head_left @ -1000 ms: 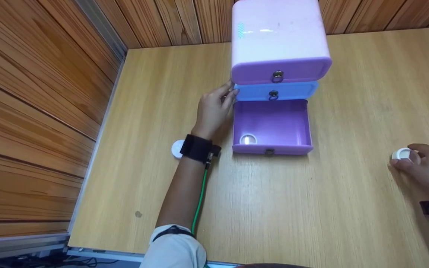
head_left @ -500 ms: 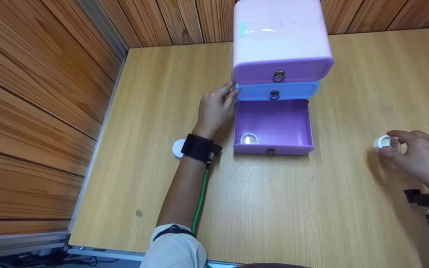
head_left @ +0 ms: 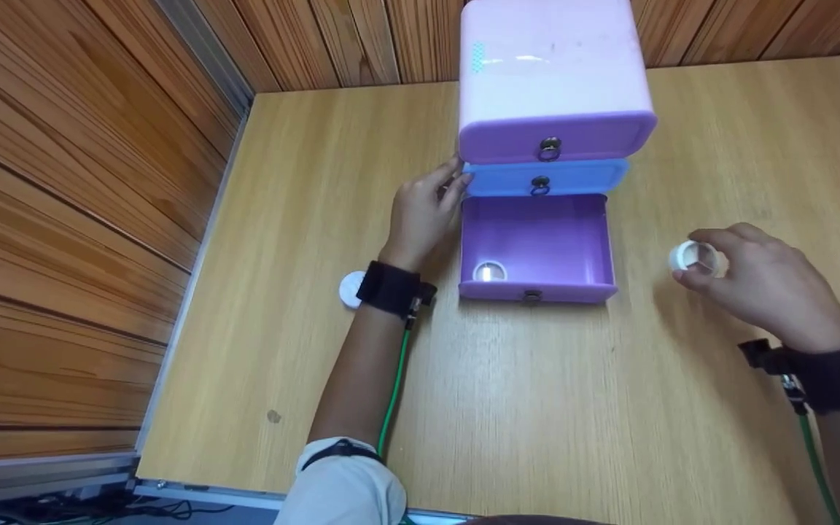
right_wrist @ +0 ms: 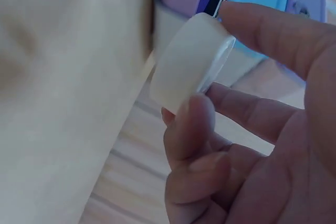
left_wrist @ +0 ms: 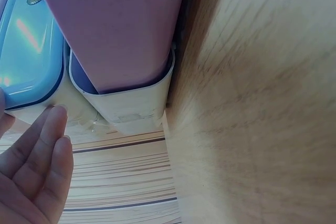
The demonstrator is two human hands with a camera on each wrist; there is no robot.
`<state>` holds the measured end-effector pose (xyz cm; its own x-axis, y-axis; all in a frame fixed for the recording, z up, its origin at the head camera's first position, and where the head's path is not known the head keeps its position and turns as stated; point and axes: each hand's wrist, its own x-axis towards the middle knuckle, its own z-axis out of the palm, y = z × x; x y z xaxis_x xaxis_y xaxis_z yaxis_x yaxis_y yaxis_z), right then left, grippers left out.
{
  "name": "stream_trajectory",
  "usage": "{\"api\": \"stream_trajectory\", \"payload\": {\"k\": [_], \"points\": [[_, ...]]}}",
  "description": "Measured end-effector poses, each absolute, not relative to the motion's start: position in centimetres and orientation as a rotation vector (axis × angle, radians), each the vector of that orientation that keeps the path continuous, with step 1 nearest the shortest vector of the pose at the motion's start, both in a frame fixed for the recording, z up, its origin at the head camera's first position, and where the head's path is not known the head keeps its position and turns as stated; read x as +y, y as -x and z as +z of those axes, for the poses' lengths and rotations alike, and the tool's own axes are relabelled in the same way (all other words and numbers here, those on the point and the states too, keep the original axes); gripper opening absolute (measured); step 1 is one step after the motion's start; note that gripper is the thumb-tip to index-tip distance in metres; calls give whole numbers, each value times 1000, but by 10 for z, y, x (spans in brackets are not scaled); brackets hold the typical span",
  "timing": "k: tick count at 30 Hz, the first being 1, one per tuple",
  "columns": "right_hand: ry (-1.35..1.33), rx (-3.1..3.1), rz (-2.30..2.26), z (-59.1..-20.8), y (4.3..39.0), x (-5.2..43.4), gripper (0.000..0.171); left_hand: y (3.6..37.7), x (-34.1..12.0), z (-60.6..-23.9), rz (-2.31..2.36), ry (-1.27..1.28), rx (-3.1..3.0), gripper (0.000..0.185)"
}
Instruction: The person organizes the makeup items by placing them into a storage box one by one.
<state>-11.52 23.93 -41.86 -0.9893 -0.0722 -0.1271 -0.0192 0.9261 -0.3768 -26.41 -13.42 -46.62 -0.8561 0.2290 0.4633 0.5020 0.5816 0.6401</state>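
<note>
Small white translucent tape roll [head_left: 694, 257]: short squat ring, hollow centre, pinched between thumb and fingers, lifted above table, right of centre in head view; open side faces left. In right wrist view roll [right_wrist: 190, 61] tilted, upper centre.

Open purple plastic bottom drawer [head_left: 534, 244] of three-drawer mini cabinet: pulled out toward viewer, centre of frame. Similar white roll [head_left: 487, 273] lying in its front left corner.

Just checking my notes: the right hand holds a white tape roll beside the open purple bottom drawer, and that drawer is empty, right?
Not quite. The purple bottom drawer is not empty: the head view shows a white roll in its front left corner. The rest stands: the right hand holds a white tape roll beside it.
</note>
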Motion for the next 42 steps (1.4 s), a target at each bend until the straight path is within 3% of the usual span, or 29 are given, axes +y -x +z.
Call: {"api": "stream_trajectory", "payload": {"k": [12, 22, 42], "points": [[409, 3004, -571, -412, 133, 178, 51, 264, -132, -466, -1148, 601, -2493, 39], [570, 3002, -570, -410, 148, 142, 54, 265, -132, -466, -1140, 603, -2497, 40], [575, 2964, -529, -433, 171, 109, 57, 265, -134, -466, -1168, 575, -2504, 40]]}}
